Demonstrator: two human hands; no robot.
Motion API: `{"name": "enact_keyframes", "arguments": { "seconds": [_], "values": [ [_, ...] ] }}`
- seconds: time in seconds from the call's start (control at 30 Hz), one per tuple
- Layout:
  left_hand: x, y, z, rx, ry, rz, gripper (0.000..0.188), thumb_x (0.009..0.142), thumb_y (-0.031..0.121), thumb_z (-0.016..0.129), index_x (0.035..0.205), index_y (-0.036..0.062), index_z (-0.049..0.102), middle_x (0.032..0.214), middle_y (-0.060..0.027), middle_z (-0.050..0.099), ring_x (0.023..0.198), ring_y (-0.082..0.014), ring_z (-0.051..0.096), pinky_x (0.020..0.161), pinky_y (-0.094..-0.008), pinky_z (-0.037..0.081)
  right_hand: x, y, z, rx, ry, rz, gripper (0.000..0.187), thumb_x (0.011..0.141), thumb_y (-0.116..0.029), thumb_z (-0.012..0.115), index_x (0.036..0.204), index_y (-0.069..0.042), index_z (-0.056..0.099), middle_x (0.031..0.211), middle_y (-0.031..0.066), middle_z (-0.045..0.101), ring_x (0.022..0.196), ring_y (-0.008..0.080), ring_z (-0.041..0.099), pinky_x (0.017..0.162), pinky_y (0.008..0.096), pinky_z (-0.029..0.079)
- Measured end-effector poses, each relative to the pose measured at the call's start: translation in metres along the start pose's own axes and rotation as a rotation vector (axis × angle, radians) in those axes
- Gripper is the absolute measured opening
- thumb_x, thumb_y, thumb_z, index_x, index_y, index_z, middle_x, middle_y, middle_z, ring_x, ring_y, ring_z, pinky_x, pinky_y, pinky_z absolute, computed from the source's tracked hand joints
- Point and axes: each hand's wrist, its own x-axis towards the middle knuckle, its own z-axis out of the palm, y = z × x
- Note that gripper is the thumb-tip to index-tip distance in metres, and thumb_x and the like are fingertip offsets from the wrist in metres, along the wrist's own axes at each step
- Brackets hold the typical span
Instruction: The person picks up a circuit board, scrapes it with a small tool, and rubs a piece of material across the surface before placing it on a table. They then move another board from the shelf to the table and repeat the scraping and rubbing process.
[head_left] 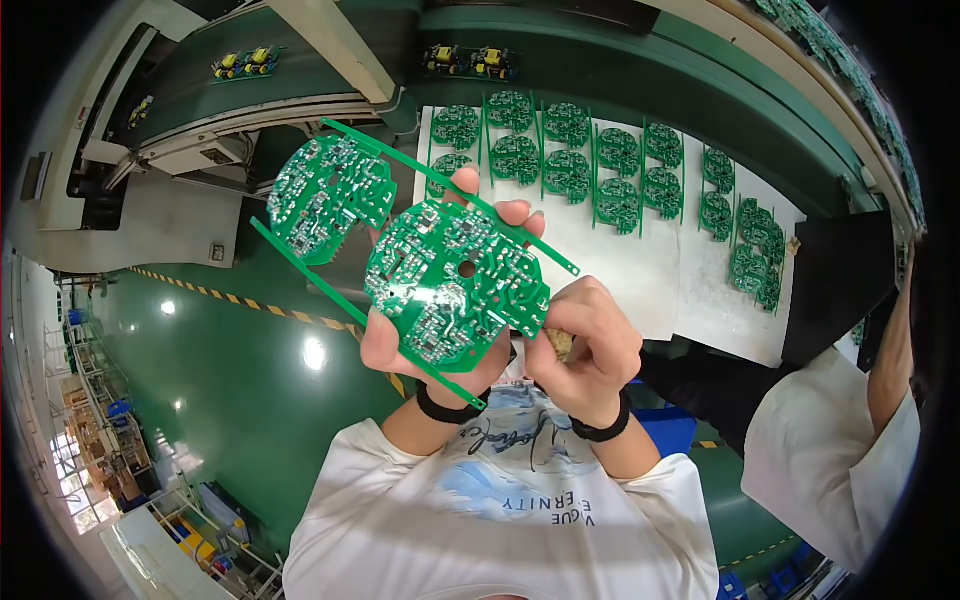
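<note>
A green circuit board panel [450, 290] with two rounded boards between slim side rails is raised in front of my chest, its soldered face toward me. My left hand [485, 375] grips it from beneath, with the thumb at the near rail and fingertips curled over the far one. At the panel's right corner my right hand [597, 345] is closed, its thumb and forefinger pinched against the board's edge. A tan, rough-looking lump [560, 345] shows inside those curled fingers; what it is I cannot make out.
Several similar panels [568, 150] lie in rows on a white tabletop [645, 285] beyond my hands. Behind runs a dark green conveyor [370, 60] carrying boards with yellow parts [490, 62]. A beige post [330, 45] rises at its edge. Another person [820, 450] stands close on my right.
</note>
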Motion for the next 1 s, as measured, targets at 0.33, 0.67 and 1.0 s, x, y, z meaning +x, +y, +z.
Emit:
{"name": "enact_keyframes", "arguments": {
  "seconds": [0.33,0.67,1.0],
  "values": [
    [-0.007,-0.012,-0.003,-0.139,-0.123,0.011,0.081,0.074,0.052,0.064,0.141,0.025,0.028,0.139,-0.0155,0.031,0.121,-0.0433,0.04,0.102,-0.0564,0.034,-0.026,0.001,-0.006,0.441,0.057,0.393,0.017,0.069,0.009,0.063,0.084,0.002,0.057,0.072,0.0087,0.057,0.062,0.0179,0.053,0.059,0.028,0.042],
    [-0.018,-0.013,0.016,-0.092,0.047,-0.202,0.081,0.076,0.063,0.057,0.135,0.0116,0.034,0.139,-0.0124,0.033,0.13,-0.0372,0.032,0.104,-0.0542,0.034,0.001,-0.015,-0.011,0.068,0.216,0.09,0.019,0.068,0.012,0.066,0.084,0.004,0.059,0.077,0.0107,0.06,0.066,0.0175,0.056,0.06,0.0272,0.044],
    [-0.006,0.01,0.018,-0.816,0.276,-0.322,0.07,0.082,0.049,0.057,0.132,0.006,0.035,0.137,-0.013,0.034,0.132,-0.0381,0.028,0.104,-0.0556,0.034,-0.011,-0.017,-0.017,0.234,0.106,0.287,0.02,0.068,0.012,0.065,0.084,0.003,0.057,0.076,0.0116,0.059,0.066,0.0189,0.056,0.058,0.0268,0.043]
  ]
}}
